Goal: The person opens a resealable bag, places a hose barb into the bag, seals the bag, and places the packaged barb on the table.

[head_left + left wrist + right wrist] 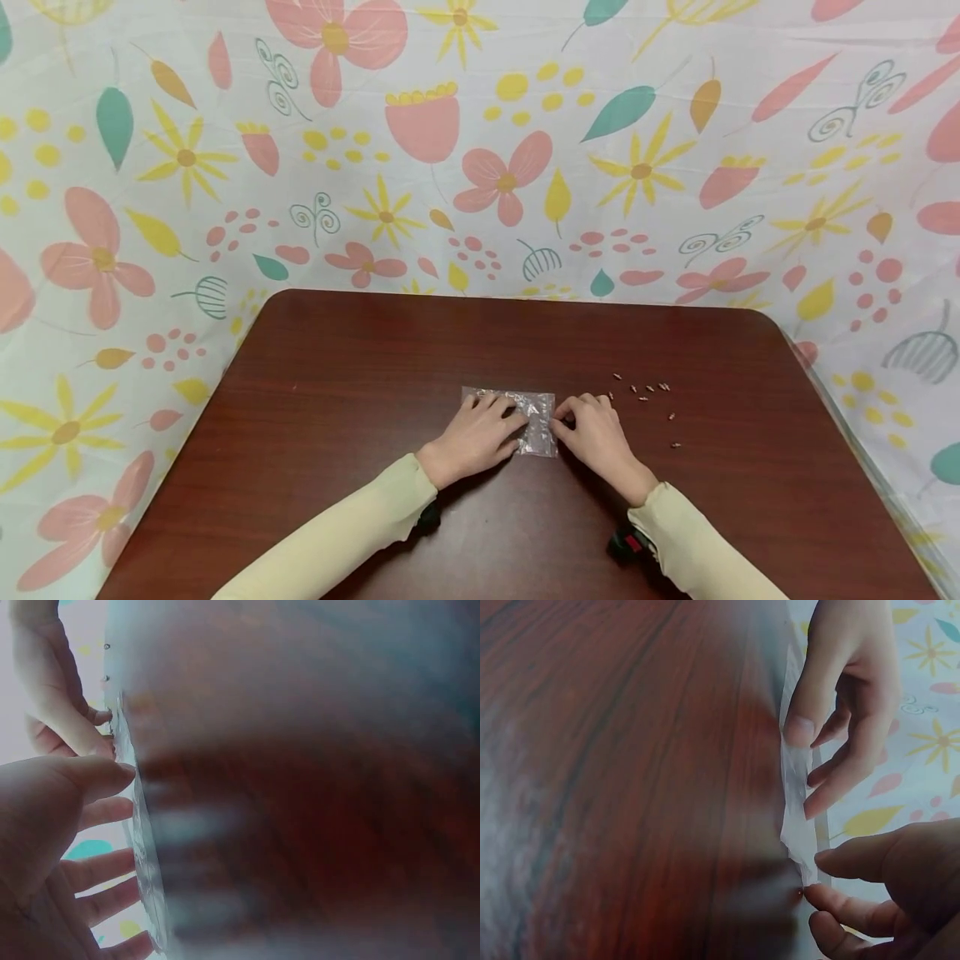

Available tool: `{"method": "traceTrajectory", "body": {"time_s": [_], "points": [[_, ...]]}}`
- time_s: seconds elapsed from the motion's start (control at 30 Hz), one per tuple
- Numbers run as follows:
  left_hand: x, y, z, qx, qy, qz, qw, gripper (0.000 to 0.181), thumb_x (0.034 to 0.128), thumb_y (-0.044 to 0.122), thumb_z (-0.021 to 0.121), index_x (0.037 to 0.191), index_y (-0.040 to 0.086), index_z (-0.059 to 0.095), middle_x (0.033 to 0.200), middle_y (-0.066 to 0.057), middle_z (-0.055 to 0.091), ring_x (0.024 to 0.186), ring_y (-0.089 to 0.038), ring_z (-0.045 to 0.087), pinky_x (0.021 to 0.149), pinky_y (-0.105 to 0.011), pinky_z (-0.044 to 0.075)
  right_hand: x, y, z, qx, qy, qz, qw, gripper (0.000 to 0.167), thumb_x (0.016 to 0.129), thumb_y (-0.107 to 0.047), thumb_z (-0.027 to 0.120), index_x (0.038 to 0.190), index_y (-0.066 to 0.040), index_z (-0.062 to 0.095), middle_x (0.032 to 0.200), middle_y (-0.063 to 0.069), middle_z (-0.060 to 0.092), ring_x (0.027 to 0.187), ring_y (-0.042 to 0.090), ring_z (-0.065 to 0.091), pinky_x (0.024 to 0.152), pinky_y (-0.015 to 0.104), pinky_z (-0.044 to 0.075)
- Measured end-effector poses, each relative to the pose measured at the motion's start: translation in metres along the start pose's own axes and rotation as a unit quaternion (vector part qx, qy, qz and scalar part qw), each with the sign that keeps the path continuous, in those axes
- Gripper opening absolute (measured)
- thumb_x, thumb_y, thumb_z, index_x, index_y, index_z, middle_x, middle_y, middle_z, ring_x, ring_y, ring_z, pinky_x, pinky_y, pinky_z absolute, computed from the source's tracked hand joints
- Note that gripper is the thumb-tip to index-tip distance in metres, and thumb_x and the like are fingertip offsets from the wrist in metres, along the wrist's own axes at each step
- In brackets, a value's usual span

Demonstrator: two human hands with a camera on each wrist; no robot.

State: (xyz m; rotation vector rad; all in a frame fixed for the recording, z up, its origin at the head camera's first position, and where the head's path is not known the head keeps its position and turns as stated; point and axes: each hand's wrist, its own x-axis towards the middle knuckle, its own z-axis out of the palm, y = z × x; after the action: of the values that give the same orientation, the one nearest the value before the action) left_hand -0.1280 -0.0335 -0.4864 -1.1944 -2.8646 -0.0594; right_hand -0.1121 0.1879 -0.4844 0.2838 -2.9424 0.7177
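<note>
A clear plastic bag (542, 429) lies flat near the middle of the brown table. My left hand (474, 437) rests on its left part with fingers spread, and these fingertips (124, 862) press the film in the left wrist view. At the bag's right edge is my right hand (600, 437), its fingers curled. In the right wrist view, the bag's end (799, 840) runs between the right thumb and forefinger. A tiny coppery glint (802, 891) shows by that forefinger; its kind is too small to tell.
Several tiny metal pieces (642, 398) lie scattered on the table (360, 358) to the right of and beyond my right hand. A floral-printed cloth (480, 167) hangs behind the table's far edge and along its sides.
</note>
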Motion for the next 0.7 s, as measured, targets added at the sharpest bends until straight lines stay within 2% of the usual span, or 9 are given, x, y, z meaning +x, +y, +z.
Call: {"method": "traceTrajectory", "body": {"time_s": [0.1,0.27,0.4,0.47,0.57,0.63,0.7], "points": [[0.0,0.0,0.0,0.002,0.0,0.0,1.0,0.033,0.1048,0.039,0.062,0.135,0.027,0.067,0.137,-0.001,0.061,0.124,-0.023,0.057,0.095,-0.045,0.047,0.001,-0.001,0.001,-0.004,-0.008,0.014,0.9999,0.005,0.086,-0.012,0.079,0.085,-0.01,0.074,0.082,0.005,0.063,0.087,0.033,0.055,0.077,0.052,0.045],[0.0,0.001,0.001,-0.004,-0.004,-0.005,1.0,0.033,0.1042,0.039,0.064,0.135,0.027,0.068,0.138,0.0,0.061,0.123,-0.022,0.056,0.095,-0.043,0.047,0.003,-0.001,0.005,0.005,-0.006,0.006,0.9999,0.007,0.085,-0.008,0.076,0.081,-0.012,0.072,0.08,0.003,0.063,0.086,0.035,0.057,0.077,0.051,0.047],[0.001,0.001,0.002,-0.027,-0.001,-0.007,0.9996,0.033,0.103,0.038,0.067,0.133,0.025,0.069,0.138,0.0,0.061,0.121,-0.021,0.056,0.096,-0.043,0.047,0.005,-0.001,0.006,0.059,-0.023,0.018,0.9978,0.005,0.086,-0.008,0.074,0.084,-0.01,0.071,0.079,0.001,0.068,0.081,0.028,0.061,0.073,0.044,0.05],[0.003,0.001,0.003,-0.046,0.01,-0.006,0.9989,0.032,0.1019,0.035,0.069,0.131,0.022,0.07,0.135,-0.002,0.062,0.12,-0.022,0.057,0.098,-0.043,0.048,0.006,-0.001,0.004,0.106,-0.038,0.042,0.9928,0.003,0.088,-0.008,0.074,0.089,-0.009,0.071,0.079,0.0,0.071,0.078,0.021,0.063,0.071,0.039,0.05],[0.006,0.001,0.004,-0.083,0.026,-0.002,0.9962,0.031,0.1002,0.031,0.072,0.129,0.018,0.071,0.13,-0.005,0.063,0.117,-0.023,0.058,0.098,-0.041,0.05,0.007,-0.001,0.0,0.174,-0.065,0.081,0.9793,0.01,0.092,-0.011,0.073,0.099,-0.004,0.072,0.083,0.003,0.075,0.077,0.016,0.067,0.072,0.035,0.05],[0.007,0.0,0.005,-0.103,0.039,0.002,0.9939,0.032,0.099,0.027,0.074,0.128,0.015,0.072,0.127,-0.007,0.064,0.115,-0.024,0.059,0.098,-0.039,0.05,0.008,0.0,-0.003,0.196,-0.081,0.099,0.9723,0.015,0.094,-0.012,0.072,0.105,-0.002,0.073,0.086,0.005,0.077,0.08,0.015,0.069,0.073,0.033,0.05],[0.009,0.0,0.004,-0.119,0.04,0.003,0.9921,0.032,0.0986,0.025,0.075,0.128,0.012,0.072,0.127,-0.008,0.064,0.114,-0.025,0.06,0.099,-0.037,0.05,0.009,0.002,-0.005,0.2,-0.093,0.099,0.9702,0.017,0.095,-0.014,0.072,0.106,-0.001,0.076,0.087,0.005,0.078,0.081,0.014,0.07,0.073,0.032,0.05]]}}
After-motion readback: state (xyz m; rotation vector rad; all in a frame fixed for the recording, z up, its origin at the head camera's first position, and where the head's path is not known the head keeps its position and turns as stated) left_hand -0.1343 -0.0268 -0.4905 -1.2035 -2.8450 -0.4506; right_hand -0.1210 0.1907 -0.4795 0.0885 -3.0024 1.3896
